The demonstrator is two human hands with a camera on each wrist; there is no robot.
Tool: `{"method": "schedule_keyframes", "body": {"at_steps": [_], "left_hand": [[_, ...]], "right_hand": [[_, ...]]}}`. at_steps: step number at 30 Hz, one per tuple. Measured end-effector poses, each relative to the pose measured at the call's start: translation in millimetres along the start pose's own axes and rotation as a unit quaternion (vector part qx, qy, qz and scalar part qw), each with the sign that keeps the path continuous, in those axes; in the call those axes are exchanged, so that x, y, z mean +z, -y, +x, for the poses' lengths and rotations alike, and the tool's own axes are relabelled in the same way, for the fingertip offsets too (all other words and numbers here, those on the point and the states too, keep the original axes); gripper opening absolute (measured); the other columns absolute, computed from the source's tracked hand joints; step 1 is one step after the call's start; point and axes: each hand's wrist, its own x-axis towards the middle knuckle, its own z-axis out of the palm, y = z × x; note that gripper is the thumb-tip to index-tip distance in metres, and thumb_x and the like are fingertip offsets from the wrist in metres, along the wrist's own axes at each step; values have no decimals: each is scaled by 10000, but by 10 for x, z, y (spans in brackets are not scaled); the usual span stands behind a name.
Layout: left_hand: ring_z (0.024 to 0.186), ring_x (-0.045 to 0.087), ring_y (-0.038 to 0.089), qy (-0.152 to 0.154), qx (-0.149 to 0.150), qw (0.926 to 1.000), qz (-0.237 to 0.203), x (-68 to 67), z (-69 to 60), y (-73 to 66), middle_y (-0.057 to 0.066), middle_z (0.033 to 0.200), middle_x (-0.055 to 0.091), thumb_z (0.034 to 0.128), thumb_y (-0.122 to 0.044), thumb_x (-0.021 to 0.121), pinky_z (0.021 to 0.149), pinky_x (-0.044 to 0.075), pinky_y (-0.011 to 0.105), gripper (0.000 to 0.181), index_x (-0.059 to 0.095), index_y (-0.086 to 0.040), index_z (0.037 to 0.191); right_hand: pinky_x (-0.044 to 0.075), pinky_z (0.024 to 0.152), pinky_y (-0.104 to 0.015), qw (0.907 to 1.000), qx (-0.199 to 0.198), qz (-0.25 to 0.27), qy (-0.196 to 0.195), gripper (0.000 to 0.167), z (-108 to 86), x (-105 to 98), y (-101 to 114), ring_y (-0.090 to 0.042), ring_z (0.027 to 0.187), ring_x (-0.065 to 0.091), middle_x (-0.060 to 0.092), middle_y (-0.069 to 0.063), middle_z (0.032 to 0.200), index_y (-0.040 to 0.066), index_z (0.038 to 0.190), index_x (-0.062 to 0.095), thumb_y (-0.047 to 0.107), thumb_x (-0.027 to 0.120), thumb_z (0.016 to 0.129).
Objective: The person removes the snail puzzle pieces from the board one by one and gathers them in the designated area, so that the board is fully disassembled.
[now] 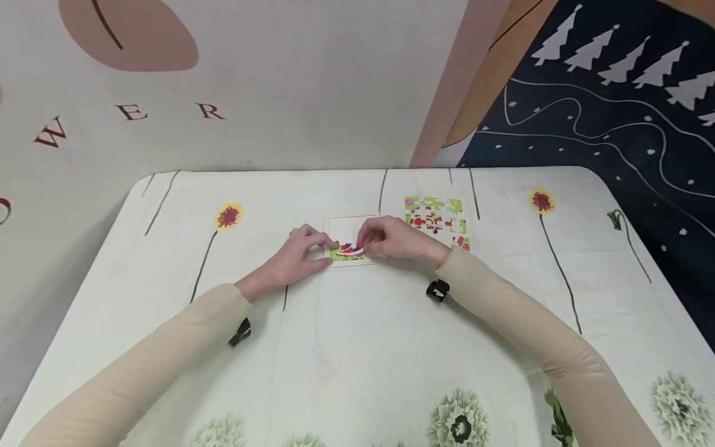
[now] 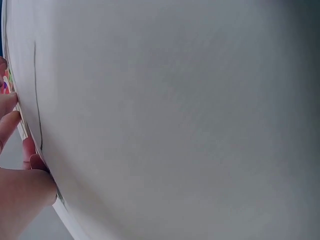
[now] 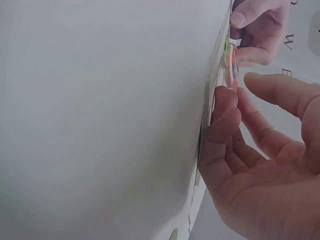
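A small pale puzzle tray [image 1: 349, 225] lies on the table, with joined puzzle pieces [image 1: 347, 253] in green, red, blue and white along its lower part. My left hand [image 1: 293, 256] rests at the tray's left side, its index finger touching the joined pieces and its thumb by the edge. From the right, my right hand [image 1: 399, 238] reaches over the tray, thumb and fingers together on a red and blue puzzle piece [image 1: 360, 246], mostly hidden by the fingertips. In the right wrist view, curled fingers [image 3: 227, 117] are close to the colourful pieces [image 3: 231, 67].
Behind the right hand lie several loose puzzle pieces [image 1: 432, 217] in rough rows, green and red. A white flower-print cloth [image 1: 357, 347] covers the table. A pale wall hanging [image 1: 313, 87] and a dark tree-print cloth [image 1: 592, 118] stand beyond it.
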Motion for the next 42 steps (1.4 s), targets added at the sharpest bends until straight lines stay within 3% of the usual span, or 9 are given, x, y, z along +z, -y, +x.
{"method": "schedule_keyframes", "body": {"at_steps": [13, 29, 42], "left_hand": [[993, 421, 261, 67, -46, 10000, -49, -23, -4, -15, 97, 1060, 532, 877, -80, 703, 850, 286, 433, 271, 683, -82, 1148], [993, 430, 261, 47, 50, 10000, -30, -12, -1, 1, 100, 1061, 528, 875, -78, 704, 860, 276, 434, 264, 686, -79, 1138], [1005, 422, 268, 71, -62, 9999, -43, -21, -5, -36, 101, 1071, 519, 874, -72, 705, 854, 283, 425, 267, 683, -74, 1140]], "right_hand": [[442, 695, -277, 9996, -181, 8, -239, 96, 47, 27, 23, -156, 778, 571, 659, -38, 852, 39, 872, 653, -43, 608, 894], [463, 799, -313, 9976, -159, 393, -549, 80, -23, -62, -25, -193, 834, 610, 667, -69, 874, 19, 881, 662, -48, 617, 887], [427, 648, -275, 9962, -87, 577, -650, 71, -136, -184, -106, -238, 795, 596, 671, -87, 872, 7, 894, 662, -42, 610, 892]]}}
